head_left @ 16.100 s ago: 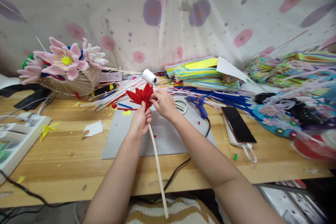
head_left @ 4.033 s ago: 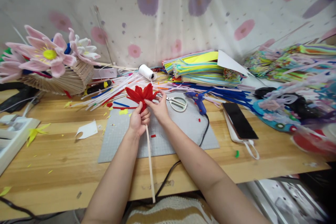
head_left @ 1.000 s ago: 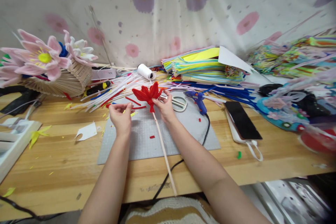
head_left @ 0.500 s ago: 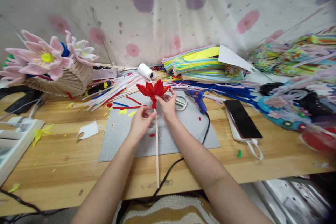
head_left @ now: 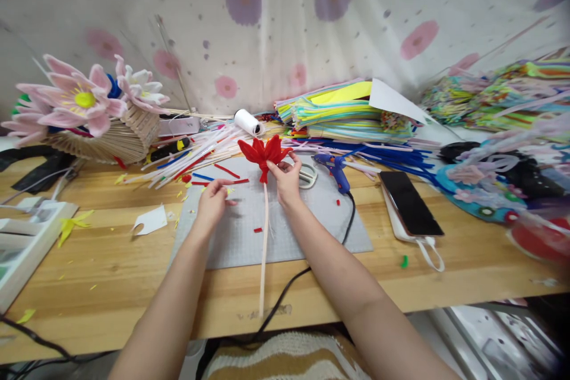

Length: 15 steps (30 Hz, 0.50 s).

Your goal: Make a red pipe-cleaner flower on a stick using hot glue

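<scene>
A red pipe-cleaner flower [head_left: 262, 153] stands upright over the mat on a long pale stem [head_left: 264, 243]. My right hand [head_left: 285, 177] pinches the flower at the base of its petals. The stem hangs down past the mat's near edge. To the left, my left hand [head_left: 214, 202] is empty, with its fingers loosely apart above the mat. A red pipe-cleaner piece [head_left: 240, 181] lies just beyond its fingertips. Green-handled scissors [head_left: 308, 176] lie partly behind my right hand.
A grey cutting mat [head_left: 320, 231] covers the middle of the wooden table. A blue glue gun [head_left: 336, 172] with a black cord and a phone [head_left: 410, 203] lie on the right. Pipe-cleaner bundles [head_left: 338, 110], a thread spool [head_left: 247, 123] and a basket of pink flowers [head_left: 102, 136] line the back.
My left hand has let go of the stem and moved left, away from the flower. My right hand still holds the flower, and the stem's lower end has swung slightly left.
</scene>
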Tool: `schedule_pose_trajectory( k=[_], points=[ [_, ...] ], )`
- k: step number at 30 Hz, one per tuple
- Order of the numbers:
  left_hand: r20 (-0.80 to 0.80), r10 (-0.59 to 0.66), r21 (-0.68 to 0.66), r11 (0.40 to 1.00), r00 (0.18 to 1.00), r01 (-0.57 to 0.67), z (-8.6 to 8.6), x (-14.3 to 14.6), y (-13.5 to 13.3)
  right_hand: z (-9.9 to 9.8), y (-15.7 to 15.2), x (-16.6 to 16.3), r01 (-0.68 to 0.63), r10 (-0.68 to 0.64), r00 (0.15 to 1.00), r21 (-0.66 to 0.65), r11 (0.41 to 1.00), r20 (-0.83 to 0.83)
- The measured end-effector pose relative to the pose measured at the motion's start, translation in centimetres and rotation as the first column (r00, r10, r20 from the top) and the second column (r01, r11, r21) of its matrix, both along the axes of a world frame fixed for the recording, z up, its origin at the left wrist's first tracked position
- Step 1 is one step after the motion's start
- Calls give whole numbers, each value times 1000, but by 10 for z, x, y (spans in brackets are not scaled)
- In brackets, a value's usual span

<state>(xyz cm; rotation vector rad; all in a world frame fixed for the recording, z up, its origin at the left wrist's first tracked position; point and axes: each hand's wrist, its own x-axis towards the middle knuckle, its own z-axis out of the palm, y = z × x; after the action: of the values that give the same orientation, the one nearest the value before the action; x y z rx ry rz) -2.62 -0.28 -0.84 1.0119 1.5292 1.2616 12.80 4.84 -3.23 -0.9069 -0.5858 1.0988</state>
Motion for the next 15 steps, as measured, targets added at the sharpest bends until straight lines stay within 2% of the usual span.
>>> schedule_pose_trajectory(
  k=[2, 4, 6, 10, 15],
  points=[
    [-63, 34, 0, 999, 997, -35, 2, -13, 4, 0, -1, -1, -3, 3, 1000, 0, 1000, 28],
    [-88, 21, 19, 1000, 996, -19, 2, -13, 5, 0, -2, -3, -8, 7, 999, 5, 1000, 52],
    [-100, -38, 31, 999, 994, 41, -2, -2, 4, 2, -4, -5, -14, 13, 998, 15, 1000, 63],
    [-42, -236, -58, 971, 971, 234, -15, 36, 1, 3, -7, -6, -27, 26, 997, 13, 1000, 69],
    [-31, -266, 18, 964, 964, 266, -23, 58, 3, 2, -6, -2, -42, 41, 998, 12, 999, 55]
  ],
)
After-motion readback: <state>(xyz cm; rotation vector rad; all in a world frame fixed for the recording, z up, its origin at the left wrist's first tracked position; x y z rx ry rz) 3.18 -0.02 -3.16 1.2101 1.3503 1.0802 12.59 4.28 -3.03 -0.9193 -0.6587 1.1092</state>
